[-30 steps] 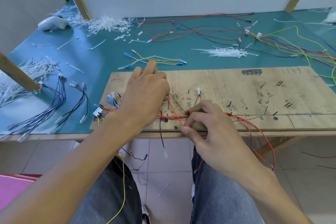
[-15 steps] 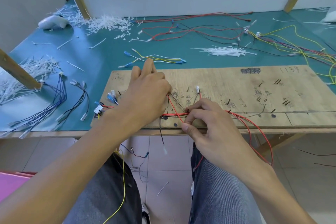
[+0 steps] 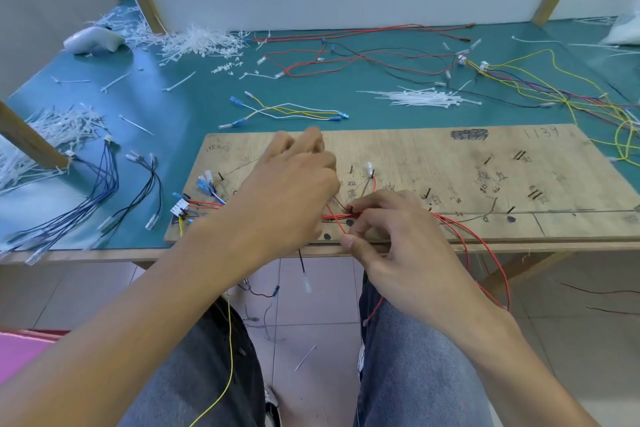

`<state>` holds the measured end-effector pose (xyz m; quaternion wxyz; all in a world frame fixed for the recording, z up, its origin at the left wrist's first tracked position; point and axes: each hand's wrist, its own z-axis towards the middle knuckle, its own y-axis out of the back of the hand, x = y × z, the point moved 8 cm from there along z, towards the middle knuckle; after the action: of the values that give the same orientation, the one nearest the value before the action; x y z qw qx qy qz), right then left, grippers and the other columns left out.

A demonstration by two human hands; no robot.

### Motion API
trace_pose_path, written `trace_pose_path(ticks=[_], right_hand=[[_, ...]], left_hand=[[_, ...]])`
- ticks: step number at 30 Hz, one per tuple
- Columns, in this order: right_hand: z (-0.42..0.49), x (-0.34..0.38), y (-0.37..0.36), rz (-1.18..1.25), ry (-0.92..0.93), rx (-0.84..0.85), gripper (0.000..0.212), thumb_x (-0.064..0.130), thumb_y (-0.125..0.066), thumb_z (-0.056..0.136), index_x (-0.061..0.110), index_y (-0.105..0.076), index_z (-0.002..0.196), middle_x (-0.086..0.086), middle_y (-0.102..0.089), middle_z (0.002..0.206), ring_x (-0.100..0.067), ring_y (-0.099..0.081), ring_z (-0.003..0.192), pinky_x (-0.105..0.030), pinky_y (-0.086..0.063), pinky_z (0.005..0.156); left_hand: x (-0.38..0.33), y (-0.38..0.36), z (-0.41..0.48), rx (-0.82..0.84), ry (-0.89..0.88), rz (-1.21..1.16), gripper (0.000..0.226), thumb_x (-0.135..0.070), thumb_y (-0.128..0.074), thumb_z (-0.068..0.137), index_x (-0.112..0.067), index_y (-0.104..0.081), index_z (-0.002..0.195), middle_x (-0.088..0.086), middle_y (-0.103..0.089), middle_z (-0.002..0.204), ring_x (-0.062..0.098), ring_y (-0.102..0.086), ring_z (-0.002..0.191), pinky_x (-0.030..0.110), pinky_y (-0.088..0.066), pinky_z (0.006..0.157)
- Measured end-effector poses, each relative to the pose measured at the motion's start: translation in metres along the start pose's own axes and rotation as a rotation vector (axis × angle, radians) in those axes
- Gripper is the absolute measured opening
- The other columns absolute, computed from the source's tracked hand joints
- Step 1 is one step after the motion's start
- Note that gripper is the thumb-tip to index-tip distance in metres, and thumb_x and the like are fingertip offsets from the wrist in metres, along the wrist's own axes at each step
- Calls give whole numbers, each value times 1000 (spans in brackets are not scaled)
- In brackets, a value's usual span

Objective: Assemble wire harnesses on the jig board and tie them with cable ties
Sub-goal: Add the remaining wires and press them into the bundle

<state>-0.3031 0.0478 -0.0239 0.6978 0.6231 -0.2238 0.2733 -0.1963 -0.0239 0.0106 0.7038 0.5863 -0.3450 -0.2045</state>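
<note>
A plywood jig board (image 3: 433, 163) with nails and handwritten marks lies at the table's front edge. A bundle of red wires (image 3: 337, 217) runs along its near edge, with connectors (image 3: 180, 208) at the left end. My right hand (image 3: 398, 246) pinches the red bundle between curled fingers and thumb. My left hand (image 3: 287, 198) lies over the bundle just to the left, knuckles up; its fingertips are hidden and what they hold cannot be seen. Red wire loops (image 3: 491, 263) hang off the board to the right.
Bundled white cable ties (image 3: 426, 99) lie behind the board, with more piles at far left (image 3: 52, 128) and back (image 3: 197, 43). Blue and black wire sets (image 3: 104, 191) lie left. Loose coloured wires (image 3: 554, 90) spread at the right. A white tool (image 3: 91, 40) sits back left.
My left hand has shifted slightly forward over the board, its fingers blurred by motion. My right hand keeps its pinch on the red bundle at nearly the same spot.
</note>
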Motion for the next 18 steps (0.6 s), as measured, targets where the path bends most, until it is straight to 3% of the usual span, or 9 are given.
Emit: trace_pose_path(ticks=[3, 6, 9, 12, 15, 18], right_hand=[[-3, -3, 5, -4, -20, -81, 13, 24, -80, 91, 25, -76, 79, 23, -69, 119, -9, -40, 118, -1, -21, 98], [-13, 4, 8, -78, 15, -194, 14, 20, -79, 91, 22, -76, 78, 15, -64, 130, -17, -38, 119, -6, -22, 102], [-20, 4, 21, -133, 17, -302, 12, 19, -77, 92, 18, -73, 81, 5, -60, 101, -23, -48, 100, -22, -37, 88], [-20, -10, 29, -176, -46, -237, 12, 31, -69, 98, 24, -68, 88, 11, -54, 68, -24, -56, 73, -42, -48, 71], [-17, -14, 35, -192, -63, -163, 15, 37, -67, 99, 25, -69, 90, 10, -41, 49, -24, -51, 57, -44, -52, 64], [-13, -13, 39, -171, -40, -130, 13, 35, -72, 96, 26, -72, 87, 9, -43, 45, -17, -47, 52, -39, -50, 61]], left_hand=[[-6, -5, -10, 66, -52, -45, 44, -31, -39, 84, -33, -74, 111, -17, -69, 111, 7, -47, 123, 33, -26, 106], [-8, -9, -17, 87, -77, -73, 42, -27, -38, 90, -34, -70, 117, -15, -67, 113, 9, -54, 115, 30, -31, 110], [-13, -10, -25, 105, -90, -59, 46, -27, -34, 92, -31, -63, 128, -13, -63, 124, 13, -54, 122, 31, -28, 117], [-21, -9, -34, 122, -100, 5, 61, -26, -33, 91, -16, -45, 150, 1, -54, 145, 22, -45, 140, 41, -18, 128], [-35, -8, -44, 148, -105, 13, 74, -23, -27, 90, -4, -29, 161, 16, -38, 164, 30, -31, 154, 45, -10, 132], [-48, -6, -49, 103, -127, -76, 72, -21, -30, 92, -6, -29, 162, 15, -30, 169, 28, -27, 158, 44, -10, 132]])
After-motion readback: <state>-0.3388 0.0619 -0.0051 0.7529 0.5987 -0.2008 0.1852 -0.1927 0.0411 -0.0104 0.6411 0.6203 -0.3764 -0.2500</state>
